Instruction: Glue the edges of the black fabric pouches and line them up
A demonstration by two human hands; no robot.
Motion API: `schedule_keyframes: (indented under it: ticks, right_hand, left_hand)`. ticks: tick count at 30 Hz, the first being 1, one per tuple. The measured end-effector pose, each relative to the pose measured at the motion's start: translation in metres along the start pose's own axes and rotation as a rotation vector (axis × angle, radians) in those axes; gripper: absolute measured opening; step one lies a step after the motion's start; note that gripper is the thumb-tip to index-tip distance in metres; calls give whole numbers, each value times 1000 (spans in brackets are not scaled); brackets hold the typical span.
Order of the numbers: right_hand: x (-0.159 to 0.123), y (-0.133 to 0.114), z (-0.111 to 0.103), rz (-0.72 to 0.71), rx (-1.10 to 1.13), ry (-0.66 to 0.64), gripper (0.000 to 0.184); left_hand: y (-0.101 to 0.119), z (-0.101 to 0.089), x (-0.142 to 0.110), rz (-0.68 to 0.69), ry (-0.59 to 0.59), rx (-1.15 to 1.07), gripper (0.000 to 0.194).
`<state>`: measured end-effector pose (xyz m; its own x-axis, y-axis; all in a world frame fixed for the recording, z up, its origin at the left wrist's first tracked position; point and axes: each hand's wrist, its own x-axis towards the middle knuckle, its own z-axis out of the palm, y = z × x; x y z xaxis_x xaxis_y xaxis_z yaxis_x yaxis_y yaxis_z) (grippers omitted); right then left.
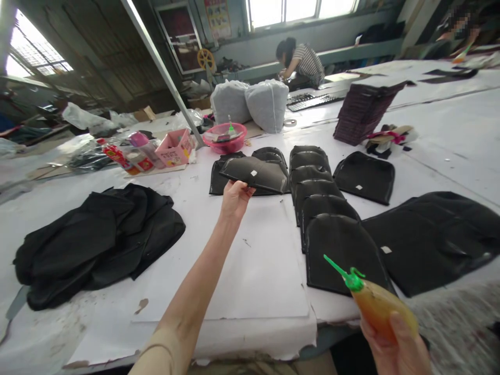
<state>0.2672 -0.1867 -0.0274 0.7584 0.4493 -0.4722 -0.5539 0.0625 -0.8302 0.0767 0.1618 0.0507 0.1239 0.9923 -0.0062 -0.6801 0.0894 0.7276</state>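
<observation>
No text I can read. Ref = pink basin [225,147]. Left of it: pink box [172,154], print on front too small; further left, red bottle [115,155] and jar [139,162], labels illegible. Wall behind basin: yellow poster [217,18], blurred. Nearer me than basin: black panel [271,176] in my left hand [235,197], white tag [253,173], unreadable.
</observation>
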Motion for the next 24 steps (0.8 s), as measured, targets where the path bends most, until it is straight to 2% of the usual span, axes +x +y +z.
schedule_keyframes:
  ticks: [2,4,7,10,14,18,24]
  right_hand:
    - [4,-1,-7,-4,-14,15,49]
    - [8,-1,-14,-12,-24,38,49]
    - [14,1,-26,-16,-46,49,46]
    - [18,6,-36,-16,-66,19,44]
    - [19,12,-39,-27,-90,-2,43]
    - [15,9,-31,-35,-84,-3,46]
    - [3,1,-9,0,-68,6,53]
  left_hand:
    - [-24,5,21,-36,66,-17,22]
    - [-51,5,32,-113,184,-31,23]
    - [-87,0,32,-246,363,-46,23]
    - [-107,-6,22,-322,449,-60,23]
    - [-112,-9,11,-346,476,-61,25]
    - [-106,-12,6,-416,496,-8,26]
    - [-94,-24,-16,-478,402,49,21]
